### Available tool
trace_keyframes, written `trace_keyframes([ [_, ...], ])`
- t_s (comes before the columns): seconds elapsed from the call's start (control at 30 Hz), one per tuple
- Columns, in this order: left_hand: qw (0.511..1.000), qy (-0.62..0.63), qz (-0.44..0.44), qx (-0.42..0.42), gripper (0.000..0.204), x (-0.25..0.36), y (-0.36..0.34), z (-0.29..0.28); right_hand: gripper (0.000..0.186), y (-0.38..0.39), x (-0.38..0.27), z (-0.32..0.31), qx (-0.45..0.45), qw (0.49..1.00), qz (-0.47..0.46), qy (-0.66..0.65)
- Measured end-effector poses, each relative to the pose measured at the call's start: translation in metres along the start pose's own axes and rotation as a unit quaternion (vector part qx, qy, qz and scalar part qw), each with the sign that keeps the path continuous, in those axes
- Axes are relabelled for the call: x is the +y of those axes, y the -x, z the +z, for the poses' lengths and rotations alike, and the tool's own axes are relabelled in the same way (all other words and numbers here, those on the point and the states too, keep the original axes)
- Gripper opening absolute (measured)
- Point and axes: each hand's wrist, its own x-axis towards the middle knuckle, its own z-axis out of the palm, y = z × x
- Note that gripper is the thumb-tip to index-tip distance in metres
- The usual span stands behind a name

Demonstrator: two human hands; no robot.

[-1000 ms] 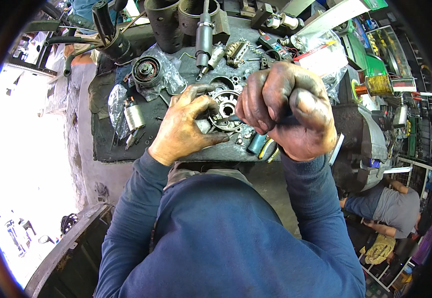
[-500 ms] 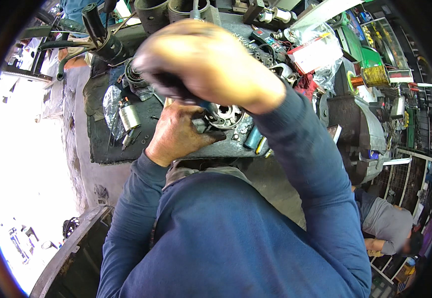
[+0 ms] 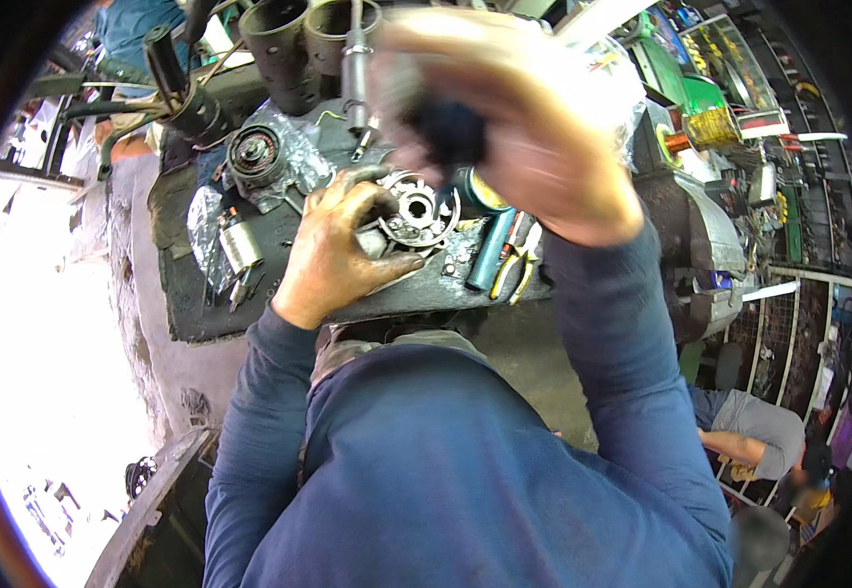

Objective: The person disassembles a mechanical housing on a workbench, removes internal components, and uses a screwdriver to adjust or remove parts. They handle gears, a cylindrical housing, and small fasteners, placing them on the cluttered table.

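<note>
Grasping the left side of a round metal housing [image 3: 418, 206], at the upper centre of the frame, with the left hand [image 3: 328, 245]: curling the fingers over its upper left, laying the thumb along its lower edge. Holding the right hand [image 3: 534, 118] up close to the camera, above and to the right of the housing; cannot tell, through the blur, whether clenched on the dark shape [image 3: 450, 137] under the palm or loose beside it.

Apparently steadying the housing left-handed while working over it right-handed. Probably calling for a firm left hold, with fingertips kept clear of the right hand's path.

Just right of the housing, on the dark, grimy desk [image 3: 186, 318]: a teal cylinder [image 3: 488, 252], yellow-handled pliers [image 3: 501, 278]. Farther left, a silver cylinder [image 3: 241, 247] beside clear plastic [image 3: 203, 230]; above that, a round, ringed part [image 3: 254, 150]. Near the top edge, two upright metal tubes [image 3: 277, 44].

Beyond, at the frame's left, a glaring bright opening [image 3: 53, 323]; at upper right, a yellow spool [image 3: 710, 127] among crowded workshop clutter; at lower right, a person in grey [image 3: 757, 426], bent over.
</note>
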Motion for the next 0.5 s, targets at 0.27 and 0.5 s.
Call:
trace_keyframes([
  [0.27,0.999,0.017,-0.033,-0.032,0.069,0.002,-0.002,0.004,0.034,0.148,0.04,-0.124,0.372,0.858,0.313,0.168],
  [0.5,0.998,0.022,-0.041,-0.047,0.073,-0.006,-0.001,0.009,0.033,0.217,0.19,-0.144,0.257,0.71,0.418,0.505],
])
